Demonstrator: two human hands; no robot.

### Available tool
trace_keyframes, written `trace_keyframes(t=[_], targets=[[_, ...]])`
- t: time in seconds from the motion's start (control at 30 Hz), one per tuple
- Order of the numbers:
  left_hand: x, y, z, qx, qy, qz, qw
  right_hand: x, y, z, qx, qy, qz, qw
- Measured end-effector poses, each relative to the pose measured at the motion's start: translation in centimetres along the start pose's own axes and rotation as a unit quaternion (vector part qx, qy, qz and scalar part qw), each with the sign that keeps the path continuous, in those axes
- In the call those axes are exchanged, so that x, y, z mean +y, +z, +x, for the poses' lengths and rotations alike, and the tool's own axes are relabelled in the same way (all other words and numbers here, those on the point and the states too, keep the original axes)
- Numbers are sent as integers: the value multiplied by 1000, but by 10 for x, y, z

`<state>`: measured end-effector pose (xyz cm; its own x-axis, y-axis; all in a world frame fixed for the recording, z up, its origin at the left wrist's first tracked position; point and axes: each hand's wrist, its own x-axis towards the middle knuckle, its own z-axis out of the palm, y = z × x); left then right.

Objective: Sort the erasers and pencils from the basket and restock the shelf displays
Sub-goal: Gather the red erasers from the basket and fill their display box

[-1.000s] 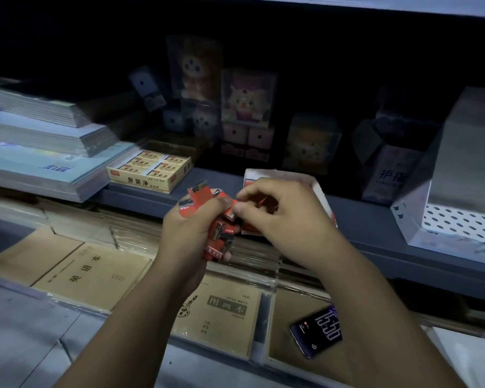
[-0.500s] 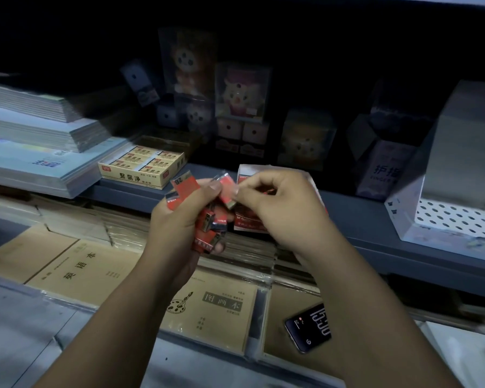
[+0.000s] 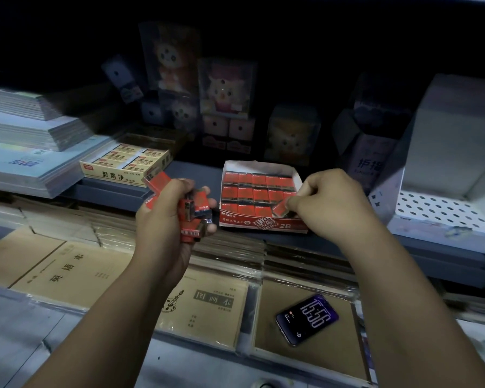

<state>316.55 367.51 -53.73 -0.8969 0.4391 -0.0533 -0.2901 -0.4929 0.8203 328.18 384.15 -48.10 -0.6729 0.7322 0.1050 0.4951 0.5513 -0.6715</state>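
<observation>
A red and white display box (image 3: pixel 261 222) marked 2B stands on the grey shelf (image 3: pixel 196 170), filled with rows of red erasers. My right hand (image 3: pixel 328 203) pinches one red eraser (image 3: pixel 281 209) at the box's front right corner, tilted among the rows. To the left of the box, my left hand (image 3: pixel 168 217) grips a bunch of several red erasers (image 3: pixel 193 212), one sticking out above the thumb. No pencils or basket are in view.
A yellow box of erasers (image 3: pixel 126 166) sits left on the shelf beside stacked notebooks (image 3: pixel 25 141). Toy boxes (image 3: pixel 227 88) fill the dark back. A white perforated box (image 3: pixel 443 214) stands right. Below lie brown exercise books (image 3: pixel 205 306) and a phone (image 3: pixel 307 319).
My right hand has moved away from the left hand to the right, carrying one eraser into the 2B box, which now shows uncovered. The left hand keeps its bunch.
</observation>
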Motion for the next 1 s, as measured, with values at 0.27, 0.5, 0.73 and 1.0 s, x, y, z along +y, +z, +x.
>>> trace_keyframes(t=[0.27,0.5,0.73,1.0], targets=[[6,4,-1,-10,-55,-82,995,5,15,3,20,-10,-89,996],[6,-2,1,-22,-53,-83,995,-16,30,-5,78,-166,-38,982],[7,-5,1,-48,-60,-23,997,-44,64,-21,-71,-238,87,965],[7,-9,3,-53,-68,-27,996,-49,67,-21,-138,-240,38,960]])
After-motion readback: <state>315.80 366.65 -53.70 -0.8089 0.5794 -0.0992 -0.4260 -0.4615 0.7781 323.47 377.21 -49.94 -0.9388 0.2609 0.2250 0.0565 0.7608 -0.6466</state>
